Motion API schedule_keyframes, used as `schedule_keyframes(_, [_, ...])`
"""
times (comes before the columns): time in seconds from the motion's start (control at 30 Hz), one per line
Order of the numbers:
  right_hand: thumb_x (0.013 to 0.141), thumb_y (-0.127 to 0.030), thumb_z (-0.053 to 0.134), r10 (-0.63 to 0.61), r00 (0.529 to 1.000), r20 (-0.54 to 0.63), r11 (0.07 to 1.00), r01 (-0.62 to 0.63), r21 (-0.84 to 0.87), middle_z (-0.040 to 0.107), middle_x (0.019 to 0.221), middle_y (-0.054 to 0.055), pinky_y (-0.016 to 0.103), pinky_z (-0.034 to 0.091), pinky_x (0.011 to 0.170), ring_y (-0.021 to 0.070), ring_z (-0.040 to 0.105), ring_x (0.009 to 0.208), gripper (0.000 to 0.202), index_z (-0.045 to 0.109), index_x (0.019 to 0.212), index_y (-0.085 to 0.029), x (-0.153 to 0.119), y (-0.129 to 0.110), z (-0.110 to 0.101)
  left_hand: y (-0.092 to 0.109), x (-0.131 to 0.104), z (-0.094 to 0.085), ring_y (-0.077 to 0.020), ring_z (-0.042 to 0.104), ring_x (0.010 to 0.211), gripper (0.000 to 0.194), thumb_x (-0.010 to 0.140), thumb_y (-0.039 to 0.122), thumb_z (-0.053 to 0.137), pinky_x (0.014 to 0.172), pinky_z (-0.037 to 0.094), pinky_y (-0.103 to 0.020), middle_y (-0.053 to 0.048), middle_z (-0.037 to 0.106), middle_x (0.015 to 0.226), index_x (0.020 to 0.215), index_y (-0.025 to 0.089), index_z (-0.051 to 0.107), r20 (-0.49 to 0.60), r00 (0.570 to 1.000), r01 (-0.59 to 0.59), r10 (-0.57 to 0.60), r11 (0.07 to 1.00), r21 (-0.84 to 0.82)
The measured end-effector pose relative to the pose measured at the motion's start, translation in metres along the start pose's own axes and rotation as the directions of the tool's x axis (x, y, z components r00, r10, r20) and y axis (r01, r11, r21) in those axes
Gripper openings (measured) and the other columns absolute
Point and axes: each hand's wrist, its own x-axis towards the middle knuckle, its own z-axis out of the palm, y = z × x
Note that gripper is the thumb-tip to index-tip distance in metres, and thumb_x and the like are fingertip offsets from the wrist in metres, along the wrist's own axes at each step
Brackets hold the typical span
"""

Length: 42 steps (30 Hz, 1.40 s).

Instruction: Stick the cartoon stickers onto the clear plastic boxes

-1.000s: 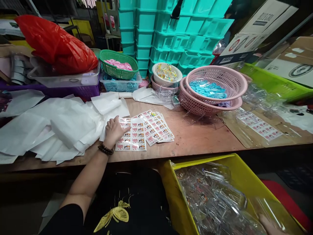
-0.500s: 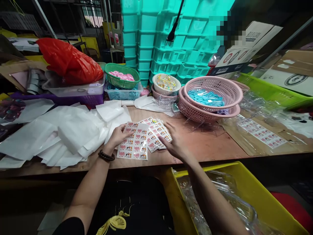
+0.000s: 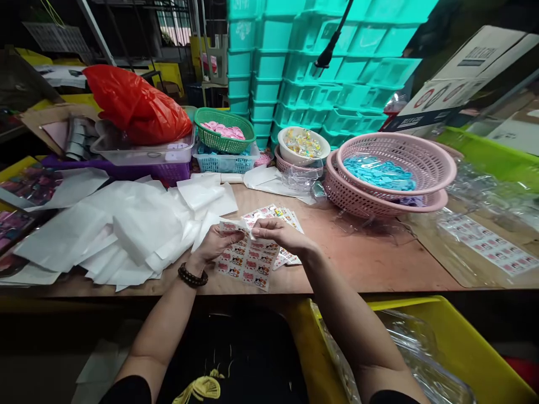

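My left hand [image 3: 215, 242], with a dark beaded bracelet on its wrist, pinches the upper left of a sticker sheet [image 3: 245, 262] printed with pink and orange-and-white cat pictures. At the sheet's top edge, my right hand [image 3: 280, 233] closes thumb and fingers on it. The sheet hangs tilted over the table's front part. Behind it, partly hidden by my right hand, more sticker sheets [image 3: 290, 220] lie fanned out on the wooden table [image 3: 357, 252].
White backing papers [image 3: 138, 224] are heaped on the left. Pink baskets [image 3: 391, 196] with blue pieces stand right of centre, near a white bowl [image 3: 304, 147] and a green basket [image 3: 225, 126]. Teal crates [image 3: 315, 78] rise behind. A yellow bin [image 3: 446, 331] sits below the table edge.
My right hand has moved left from the fanned sheets and now grips the top of the sheet in my left hand. The sheet is now raised and tilted. The camera view has shifted slightly.
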Motion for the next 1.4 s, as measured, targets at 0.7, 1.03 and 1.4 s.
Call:
schedule_keyframes(0.7, [0.054, -0.036, 0.093, 0.013, 0.988, -0.156, 0.972, 0.025, 0.234, 0.064, 0.065, -0.003, 0.024, 0.039, 0.060, 0.0090, 0.056, 0.061, 0.039, 0.064, 0.070, -0.016, -0.007, 0.003, 0.012, 0.006, 0.001, 0.008, -0.0170, 0.068, 0.069, 0.031, 0.059, 0.038, 0.092, 0.071, 0.056, -0.030, -0.003, 0.074, 0.069, 0.071, 0.015, 0.076, 0.018, 0.998, -0.053, 0.052, 0.996, 0.072])
schedule_keyframes(1.03, [0.066, -0.031, 0.078, -0.120, 0.959, -0.258, 0.989, 0.092, -0.115, 0.066, 0.071, 0.000, 0.031, 0.045, 0.069, 0.0156, 0.059, 0.070, 0.018, 0.066, 0.072, -0.019, -0.007, 0.003, 0.015, 0.001, 0.006, 0.007, -0.0188, 0.068, 0.071, 0.035, 0.059, 0.043, 0.091, 0.072, 0.056, -0.032, -0.004, 0.074, 0.071, 0.071, 0.015, 0.075, 0.053, 0.997, -0.063, 0.058, 0.994, 0.094])
schedule_keyframes(1.4, [0.094, -0.024, 0.060, -0.701, 0.652, -0.289, 0.305, -0.092, -0.948, 0.071, 0.101, 0.004, 0.062, 0.015, 0.115, 0.0271, 0.057, 0.107, 0.016, 0.074, 0.095, -0.031, 0.003, 0.047, 0.039, 0.005, 0.009, 0.001, -0.0215, 0.069, 0.073, 0.037, 0.073, 0.051, 0.077, 0.069, 0.054, -0.032, -0.007, 0.076, 0.075, 0.080, 0.014, 0.079, -0.022, 0.986, 0.165, -0.165, 0.986, 0.021])
